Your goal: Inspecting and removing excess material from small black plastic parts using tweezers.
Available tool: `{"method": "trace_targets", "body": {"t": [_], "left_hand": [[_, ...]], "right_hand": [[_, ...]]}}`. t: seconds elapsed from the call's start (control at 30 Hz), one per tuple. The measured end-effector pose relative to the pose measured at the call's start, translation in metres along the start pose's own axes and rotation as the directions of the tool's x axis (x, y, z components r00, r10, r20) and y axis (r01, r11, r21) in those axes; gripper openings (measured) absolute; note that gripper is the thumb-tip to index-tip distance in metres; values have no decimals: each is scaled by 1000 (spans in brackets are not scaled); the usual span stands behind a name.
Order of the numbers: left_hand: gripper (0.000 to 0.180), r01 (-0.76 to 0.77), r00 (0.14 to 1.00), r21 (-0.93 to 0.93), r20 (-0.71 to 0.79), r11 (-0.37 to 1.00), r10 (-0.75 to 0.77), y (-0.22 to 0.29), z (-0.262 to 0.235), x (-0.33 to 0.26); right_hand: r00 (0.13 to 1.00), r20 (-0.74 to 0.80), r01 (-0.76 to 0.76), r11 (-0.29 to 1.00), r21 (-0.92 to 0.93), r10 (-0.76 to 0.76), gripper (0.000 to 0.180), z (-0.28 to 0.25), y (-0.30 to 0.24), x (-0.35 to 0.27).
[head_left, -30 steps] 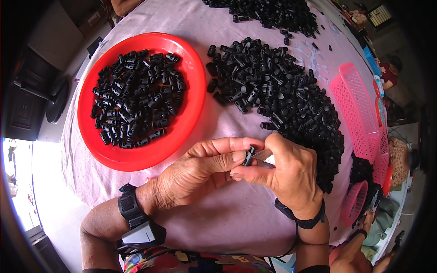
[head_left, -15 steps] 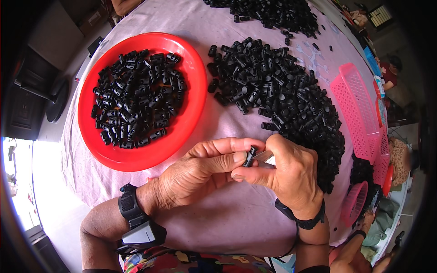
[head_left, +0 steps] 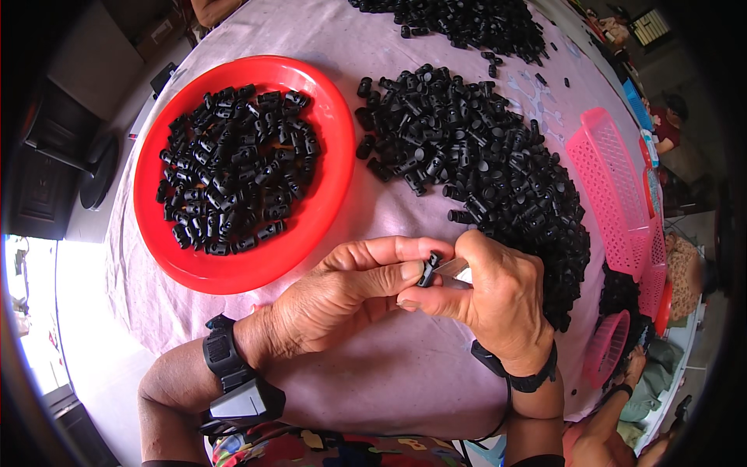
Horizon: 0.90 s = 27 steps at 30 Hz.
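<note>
Between the thumb and forefinger of my left hand (head_left: 331,300) sits a small black plastic cord lock (head_left: 427,271), tilted. My right hand (head_left: 502,300) pinches a thin, flat, blade-like tool (head_left: 449,268) whose tip meets the cord lock's right side. Most of the tool is hidden by my fingers; a whitish patch shows inside the grip. To the left, a red round tray (head_left: 331,233) holds many similar black pieces (head_left: 233,167). Beyond my right hand spreads a large heap of black cord locks (head_left: 482,148).
A pink-white cloth (head_left: 373,366) covers the table. Another black heap (head_left: 467,27) lies at the far edge. Pink perforated baskets (head_left: 611,194) and a smaller pink basket (head_left: 607,350) stand at the right. Another person's arm (head_left: 615,412) shows at the lower right.
My hands and the cord lock stay almost in place. At the lower right, the other person's hand and forearm have shifted slightly.
</note>
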<state>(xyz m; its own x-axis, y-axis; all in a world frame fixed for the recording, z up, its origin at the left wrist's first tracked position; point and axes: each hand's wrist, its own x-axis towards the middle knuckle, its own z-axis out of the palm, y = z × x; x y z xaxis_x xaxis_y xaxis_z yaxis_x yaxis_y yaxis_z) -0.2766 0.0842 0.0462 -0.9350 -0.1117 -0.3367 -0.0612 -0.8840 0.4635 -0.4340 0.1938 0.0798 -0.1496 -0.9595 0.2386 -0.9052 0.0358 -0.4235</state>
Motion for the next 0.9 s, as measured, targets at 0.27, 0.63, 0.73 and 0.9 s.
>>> {"method": "trace_targets", "body": {"t": [0.27,0.63,0.73,0.9], "left_hand": [[41,2,1000,-26,-3,1000,-2,-2,-2,2],[36,-17,1000,-8,8,1000,17,-3,-5,2],[39,-9,1000,1,-4,1000,9,-1,-2,2],[42,9,1000,7,-14,1000,-9,1,0,0]], "right_hand": [[1000,-8,19,1000,-3,-19,52,1,1,0],[1000,5,19,1000,-22,-19,52,1,1,0],[1000,-2,25,999,-25,-25,53,1,1,0],[999,-1,35,999,-11,-35,54,0,2,0]]}}
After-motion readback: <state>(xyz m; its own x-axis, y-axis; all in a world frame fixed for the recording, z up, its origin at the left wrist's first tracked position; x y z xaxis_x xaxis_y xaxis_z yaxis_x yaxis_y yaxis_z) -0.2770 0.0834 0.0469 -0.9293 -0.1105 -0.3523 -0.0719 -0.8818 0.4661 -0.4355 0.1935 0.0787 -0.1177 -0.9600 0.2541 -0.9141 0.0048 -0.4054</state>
